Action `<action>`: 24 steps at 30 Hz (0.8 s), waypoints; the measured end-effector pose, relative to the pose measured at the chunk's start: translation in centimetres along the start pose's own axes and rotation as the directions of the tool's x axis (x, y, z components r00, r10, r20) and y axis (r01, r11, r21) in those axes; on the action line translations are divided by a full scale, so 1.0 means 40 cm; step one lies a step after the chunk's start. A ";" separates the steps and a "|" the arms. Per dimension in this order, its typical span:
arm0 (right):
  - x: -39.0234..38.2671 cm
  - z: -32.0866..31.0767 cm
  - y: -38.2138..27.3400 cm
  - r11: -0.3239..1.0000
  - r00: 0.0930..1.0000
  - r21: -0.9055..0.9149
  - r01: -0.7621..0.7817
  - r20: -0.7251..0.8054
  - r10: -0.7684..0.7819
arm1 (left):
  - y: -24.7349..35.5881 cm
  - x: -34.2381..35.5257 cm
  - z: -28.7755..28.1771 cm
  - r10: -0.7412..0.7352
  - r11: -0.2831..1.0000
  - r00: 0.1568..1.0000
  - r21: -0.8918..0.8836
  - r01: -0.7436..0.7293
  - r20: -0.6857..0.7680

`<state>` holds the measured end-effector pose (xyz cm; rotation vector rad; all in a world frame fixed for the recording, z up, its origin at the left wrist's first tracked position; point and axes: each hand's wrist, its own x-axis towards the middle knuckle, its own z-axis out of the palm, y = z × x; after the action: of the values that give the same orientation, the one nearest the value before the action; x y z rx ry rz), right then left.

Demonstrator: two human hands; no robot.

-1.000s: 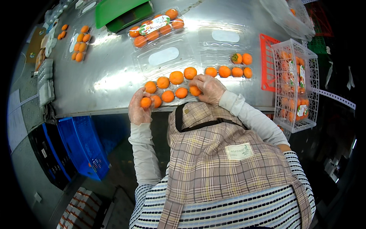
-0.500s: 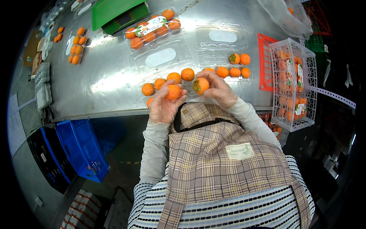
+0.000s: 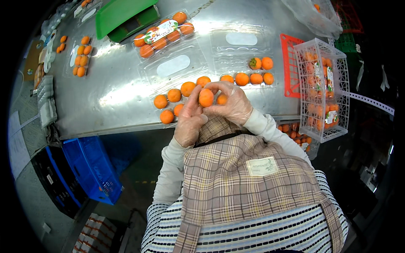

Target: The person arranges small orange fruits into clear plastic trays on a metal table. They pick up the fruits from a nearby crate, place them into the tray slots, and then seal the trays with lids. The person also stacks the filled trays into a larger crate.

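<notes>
Beyond the plaid apron (image 3: 236,181), the right hand (image 3: 233,104) bends its thumb and fingers onto one orange fruit (image 3: 206,98), by the near edge of the metal table (image 3: 107,103); the left hand (image 3: 190,123) touches it with half-bent fingers, though whether they grip cannot be told. Past them lies an open clear box (image 3: 196,67), then a filled pack (image 3: 162,33)

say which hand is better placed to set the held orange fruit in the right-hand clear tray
Right, probably: the right hand lies nearer the right-hand clear tray, and its fingers are at the orange fruit. The left hand sits farther off.
</notes>
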<state>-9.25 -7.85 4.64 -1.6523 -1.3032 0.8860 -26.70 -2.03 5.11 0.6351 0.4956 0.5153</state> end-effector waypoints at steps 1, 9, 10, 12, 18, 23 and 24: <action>0.000 -0.006 0.002 1.000 1.000 0.022 -0.001 0.005 0.001 | -0.004 -0.004 0.008 0.019 1.000 1.000 0.019 -0.018 -0.014; -0.016 -0.044 0.012 0.438 0.849 0.730 -0.525 0.409 0.335 | 0.031 -0.011 0.001 0.150 0.724 0.978 0.690 -0.008 -0.146; -0.021 -0.046 0.026 0.439 0.841 0.718 -0.540 0.446 0.306 | 0.034 -0.008 0.002 0.182 0.667 0.977 0.744 -0.037 -0.114; -0.021 -0.050 0.036 0.442 0.816 0.688 -0.575 0.521 0.250 | 0.038 -0.002 0.002 0.236 0.543 0.971 0.835 -0.090 -0.049; -0.024 -0.038 -0.039 0.183 0.717 0.720 -0.670 0.563 0.410 | 0.037 0.031 0.030 0.097 0.672 0.995 0.739 -0.046 -0.026; -0.022 -0.077 0.012 0.442 0.752 0.609 -0.659 0.525 0.398 | -0.005 0.033 0.009 0.048 0.927 0.990 0.375 0.006 -0.135; -0.020 -0.080 0.020 0.550 0.781 0.556 -0.624 0.478 0.403 | -0.015 0.032 0.002 0.058 0.935 0.986 0.354 0.001 -0.156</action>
<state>-6.24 -9.30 5.24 -1.2953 -0.4676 1.8007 -25.50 -1.71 4.41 0.9506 0.7464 0.5123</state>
